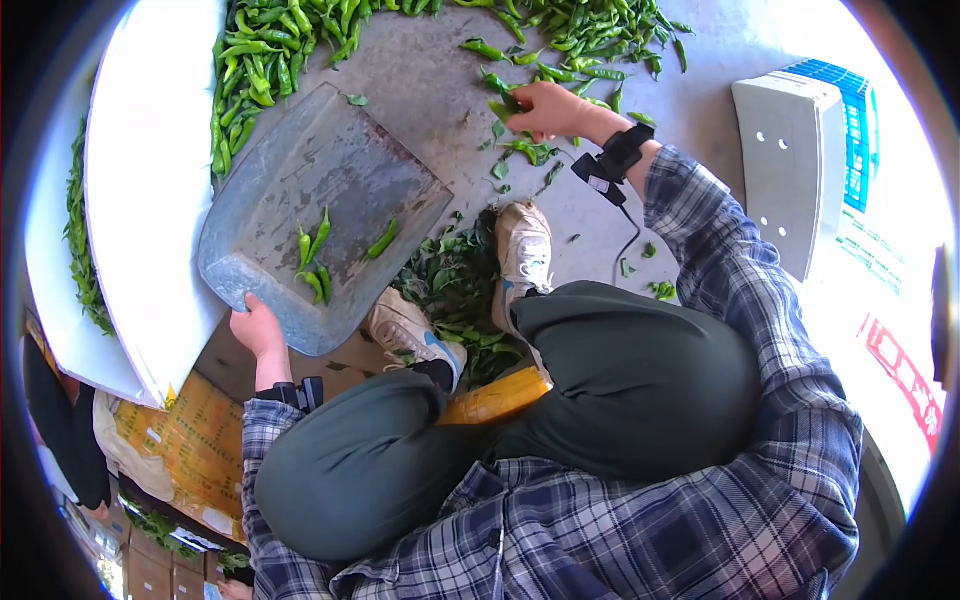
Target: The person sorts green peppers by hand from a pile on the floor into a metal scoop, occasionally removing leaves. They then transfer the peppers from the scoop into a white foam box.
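Note:
My left hand (258,330) grips the near edge of a grey metal scoop (300,160), its thumb on top of the rim and its fingers hidden underneath. Several green chili peppers (319,240) lie inside the scoop. At the edge of the right-hand pepper pile (590,35), my right hand (550,110) is closed around a green chili pepper (504,107); how many it holds is not clear. Loose leaves and a few peppers (525,150) lie on the floor just below that hand.
Another pepper pile (265,50) lies behind the scoop. A white foam box (150,200) stands at left, another white foam box (790,150) at right. Discarded leaves (450,270) cover the floor between my shoes (523,245). A cable (632,240) hangs from my right wrist.

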### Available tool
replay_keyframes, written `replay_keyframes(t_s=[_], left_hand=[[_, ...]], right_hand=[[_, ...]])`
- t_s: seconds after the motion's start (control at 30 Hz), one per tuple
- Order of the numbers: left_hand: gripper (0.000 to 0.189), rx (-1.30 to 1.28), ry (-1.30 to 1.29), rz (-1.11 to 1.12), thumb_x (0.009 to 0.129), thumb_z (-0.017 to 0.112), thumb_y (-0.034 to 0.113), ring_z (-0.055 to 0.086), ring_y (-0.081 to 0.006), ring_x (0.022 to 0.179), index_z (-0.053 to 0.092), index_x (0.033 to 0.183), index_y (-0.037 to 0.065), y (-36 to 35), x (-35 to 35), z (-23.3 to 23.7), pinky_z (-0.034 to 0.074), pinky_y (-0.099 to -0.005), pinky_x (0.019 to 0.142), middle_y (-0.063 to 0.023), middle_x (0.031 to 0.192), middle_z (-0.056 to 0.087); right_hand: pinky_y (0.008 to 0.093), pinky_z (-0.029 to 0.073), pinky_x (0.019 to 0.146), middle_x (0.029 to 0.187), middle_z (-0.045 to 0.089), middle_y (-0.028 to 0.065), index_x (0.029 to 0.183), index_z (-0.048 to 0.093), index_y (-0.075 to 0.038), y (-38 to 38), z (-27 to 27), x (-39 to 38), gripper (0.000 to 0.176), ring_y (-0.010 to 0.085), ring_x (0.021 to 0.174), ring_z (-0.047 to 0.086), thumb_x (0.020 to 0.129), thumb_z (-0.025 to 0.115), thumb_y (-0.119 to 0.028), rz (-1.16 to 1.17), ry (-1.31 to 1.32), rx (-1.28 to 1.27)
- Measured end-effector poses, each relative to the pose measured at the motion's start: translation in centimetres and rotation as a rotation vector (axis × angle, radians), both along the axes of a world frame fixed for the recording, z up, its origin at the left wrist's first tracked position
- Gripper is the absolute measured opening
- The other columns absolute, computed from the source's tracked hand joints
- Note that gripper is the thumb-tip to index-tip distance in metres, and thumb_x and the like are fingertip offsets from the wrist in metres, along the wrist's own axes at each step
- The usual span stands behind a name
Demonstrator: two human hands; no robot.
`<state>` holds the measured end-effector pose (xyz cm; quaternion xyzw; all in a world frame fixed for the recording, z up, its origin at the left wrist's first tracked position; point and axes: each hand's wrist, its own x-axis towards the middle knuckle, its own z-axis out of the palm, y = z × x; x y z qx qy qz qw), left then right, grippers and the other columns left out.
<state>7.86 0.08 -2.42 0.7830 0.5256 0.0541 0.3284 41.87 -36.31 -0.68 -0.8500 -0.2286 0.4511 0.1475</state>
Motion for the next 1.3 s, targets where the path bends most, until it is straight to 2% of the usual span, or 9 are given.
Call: replay_keyframes(t_s=[0.07,0.17,0.33,0.4,0.47,0.6,0.67,0.9,1.3], left_hand=[[0.025,0.032,0.027,-0.016,0.083,0.049,0.011,0.061,-0.0273,0.084,0.058,0.095,-0.009,0.0,-0.1,-0.1,0.044,-0.0352,0.075,-0.0188,0.089,0.064],[0.027,0.052,0.062,-0.047,0.082,0.050,0.012,0.061,-0.0279,0.083,0.057,0.098,-0.008,0.6,-0.6,-0.9,0.044,-0.0357,0.075,-0.0193,0.089,0.063],[0.038,0.219,0.191,-0.065,0.079,0.054,0.018,0.058,-0.0311,0.093,0.052,0.110,-0.004,-0.9,1.5,1.9,0.043,-0.0385,0.082,-0.0201,0.097,0.061],[0.046,0.826,0.089,-0.243,0.077,0.057,0.022,0.052,-0.0321,0.104,0.048,0.117,0.002,-1.6,2.2,2.6,0.040,-0.0398,0.088,-0.0186,0.105,0.057],[0.039,0.773,-0.021,-0.445,0.078,0.058,0.022,0.047,-0.0311,0.110,0.053,0.113,0.004,-2.7,4.4,5.8,0.038,-0.0387,0.092,-0.0155,0.110,0.055],[0.030,-0.105,-0.185,-0.905,0.078,0.063,0.018,0.057,-0.0246,0.094,0.060,0.104,0.004,-5.7,7.1,9.0,0.043,-0.0333,0.083,-0.0128,0.100,0.060],[0.025,-0.647,-0.213,-0.811,0.079,0.062,0.015,0.057,-0.0183,0.088,0.061,0.100,0.003,-7.2,7.7,9.9,0.044,-0.0293,0.079,-0.0100,0.095,0.061],[0.017,-0.874,-0.139,-0.780,0.082,0.060,0.013,0.054,-0.0071,0.074,0.064,0.092,-0.001,-6.4,9.1,9.5,0.043,-0.0229,0.072,-0.0023,0.081,0.062],[0.021,-1.198,-0.160,-0.451,0.083,0.060,0.014,0.055,-0.0082,0.080,0.062,0.100,0.001,-6.8,9.3,9.0,0.043,-0.0233,0.076,-0.0015,0.087,0.063]], right_hand=[[0.0195,0.047,0.047,0.079,0.062,0.0005,0.095,0.058,-0.004,0.4,0.3,0.1,0.027,0.0064,0.055,0.057,0.079,0.064,-0.026,-0.412,0.459,0.187],[0.0191,0.048,0.047,0.081,0.064,0.0028,0.094,0.058,-0.004,1.8,1.0,-1.2,0.024,0.0071,0.056,0.058,0.081,0.062,-0.023,-0.576,0.735,0.331],[0.0178,0.047,0.049,0.084,0.065,0.0046,0.095,0.055,-0.005,4.9,2.6,-3.9,0.020,0.0055,0.055,0.056,0.085,0.058,-0.022,-0.567,0.862,0.430],[0.0175,0.047,0.050,0.085,0.064,0.0051,0.098,0.054,-0.005,6.1,3.4,-5.1,0.022,0.0053,0.055,0.055,0.085,0.058,-0.022,-0.553,0.877,0.438],[0.0174,0.046,0.051,0.088,0.064,0.0047,0.101,0.054,-0.006,7.2,4.1,-6.2,0.023,0.0049,0.056,0.054,0.086,0.057,-0.024,-0.528,0.895,0.435],[0.0171,0.046,0.056,0.092,0.063,0.0017,0.102,0.054,-0.008,9.9,5.9,-8.8,0.024,0.0037,0.061,0.054,0.087,0.056,-0.025,-0.435,0.917,0.483],[0.0170,0.046,0.057,0.093,0.062,0.0013,0.103,0.054,-0.008,11.1,6.4,-9.9,0.024,0.0036,0.062,0.054,0.087,0.056,-0.026,-0.433,0.953,0.502],[0.0195,0.048,0.060,0.088,0.062,0.0005,0.103,0.054,-0.007,12.3,7.2,-10.6,0.025,0.0057,0.064,0.057,0.085,0.058,-0.024,-0.489,1.016,0.528],[0.0194,0.048,0.060,0.092,0.062,0.0021,0.106,0.053,-0.007,11.9,6.3,-10.9,0.026,0.0063,0.066,0.057,0.086,0.058,-0.024,-0.612,1.025,0.544]])
